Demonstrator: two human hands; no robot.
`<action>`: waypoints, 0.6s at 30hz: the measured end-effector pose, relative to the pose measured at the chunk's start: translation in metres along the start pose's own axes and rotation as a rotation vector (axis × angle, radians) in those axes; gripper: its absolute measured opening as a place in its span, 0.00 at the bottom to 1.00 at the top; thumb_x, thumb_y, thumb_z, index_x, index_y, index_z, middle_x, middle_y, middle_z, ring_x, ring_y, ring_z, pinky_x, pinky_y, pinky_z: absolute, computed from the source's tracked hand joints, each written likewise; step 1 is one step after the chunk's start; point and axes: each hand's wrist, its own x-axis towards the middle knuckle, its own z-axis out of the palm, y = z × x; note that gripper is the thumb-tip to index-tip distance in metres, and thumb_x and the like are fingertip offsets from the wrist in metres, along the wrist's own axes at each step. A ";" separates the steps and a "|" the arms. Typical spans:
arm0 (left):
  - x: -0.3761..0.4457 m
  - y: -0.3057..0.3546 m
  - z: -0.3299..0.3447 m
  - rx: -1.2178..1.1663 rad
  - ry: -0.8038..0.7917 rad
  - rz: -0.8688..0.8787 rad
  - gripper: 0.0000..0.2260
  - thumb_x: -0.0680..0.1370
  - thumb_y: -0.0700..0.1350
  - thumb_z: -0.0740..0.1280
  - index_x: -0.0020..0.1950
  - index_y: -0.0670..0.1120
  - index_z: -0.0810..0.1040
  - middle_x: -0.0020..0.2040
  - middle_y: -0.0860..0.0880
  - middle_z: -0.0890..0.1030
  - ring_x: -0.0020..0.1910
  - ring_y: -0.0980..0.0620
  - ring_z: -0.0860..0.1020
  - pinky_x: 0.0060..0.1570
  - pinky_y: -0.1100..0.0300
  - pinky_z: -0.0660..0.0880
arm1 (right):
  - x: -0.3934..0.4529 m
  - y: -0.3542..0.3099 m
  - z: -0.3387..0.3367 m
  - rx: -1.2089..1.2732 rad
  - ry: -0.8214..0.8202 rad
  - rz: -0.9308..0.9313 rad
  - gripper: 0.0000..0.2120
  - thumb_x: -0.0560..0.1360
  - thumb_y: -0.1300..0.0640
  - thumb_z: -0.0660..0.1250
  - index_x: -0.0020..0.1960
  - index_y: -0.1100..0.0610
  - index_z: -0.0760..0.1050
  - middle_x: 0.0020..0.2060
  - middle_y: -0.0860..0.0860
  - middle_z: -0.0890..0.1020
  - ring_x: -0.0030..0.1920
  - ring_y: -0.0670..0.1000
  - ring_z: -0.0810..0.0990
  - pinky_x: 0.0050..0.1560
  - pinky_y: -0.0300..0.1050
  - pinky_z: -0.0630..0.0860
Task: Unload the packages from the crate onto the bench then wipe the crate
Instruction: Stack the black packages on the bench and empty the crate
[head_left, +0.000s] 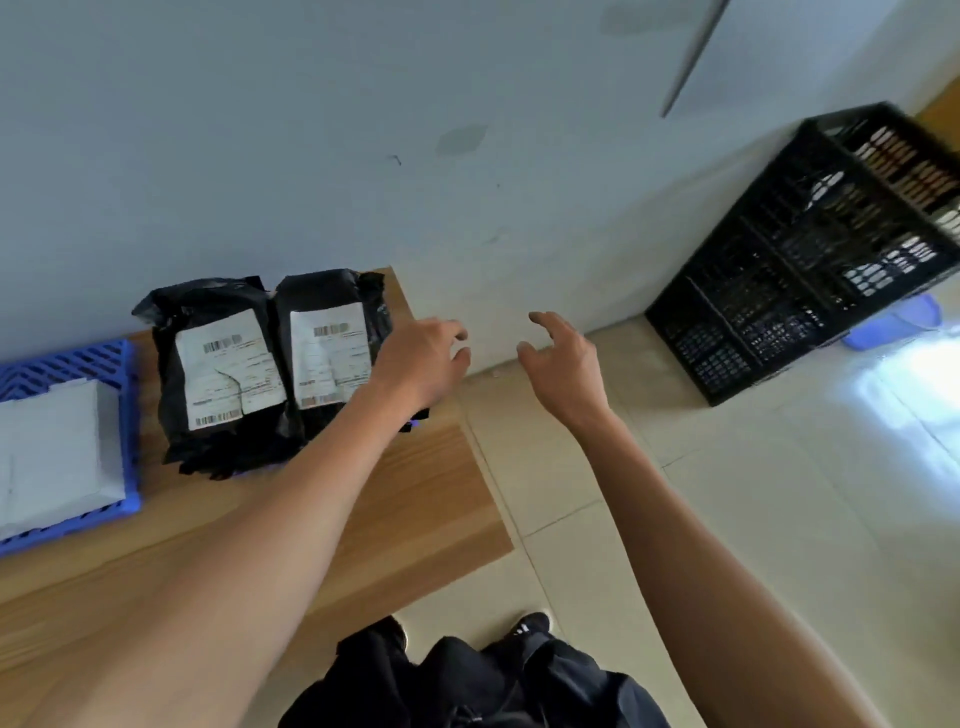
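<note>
Nearest, both arms reach out over the end of the wooden bench (415, 499): the left hand (423, 364) hangs with loosely curled fingers just beside the black packages (270, 364) on the bench, holding nothing, though I cannot tell if its heel brushes them, and the right hand (563, 364) is spread and empty above the floor. This looks like the unloading step, between packages. Farther off, the black crate (810, 249) stands against the wall, so the next move likely calls for reaching right into it for whatever remains, then wiping.
</note>
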 end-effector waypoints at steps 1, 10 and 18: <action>0.005 0.023 0.009 0.011 -0.017 0.019 0.16 0.82 0.53 0.63 0.67 0.49 0.79 0.62 0.47 0.82 0.60 0.45 0.79 0.56 0.51 0.77 | -0.002 0.016 -0.019 -0.014 0.023 0.011 0.22 0.79 0.55 0.66 0.72 0.53 0.74 0.71 0.48 0.76 0.69 0.51 0.74 0.69 0.46 0.69; 0.053 0.200 0.082 0.152 -0.110 0.217 0.16 0.81 0.54 0.64 0.65 0.51 0.80 0.64 0.45 0.81 0.60 0.41 0.80 0.57 0.49 0.75 | -0.026 0.163 -0.175 -0.164 0.107 0.152 0.20 0.78 0.55 0.66 0.70 0.52 0.77 0.65 0.51 0.80 0.64 0.54 0.78 0.64 0.50 0.76; 0.104 0.290 0.135 0.273 -0.294 0.363 0.18 0.82 0.56 0.62 0.70 0.52 0.76 0.67 0.46 0.78 0.63 0.42 0.77 0.58 0.50 0.73 | -0.016 0.243 -0.237 -0.160 0.121 0.292 0.19 0.78 0.54 0.66 0.68 0.52 0.78 0.62 0.51 0.82 0.61 0.53 0.80 0.60 0.49 0.78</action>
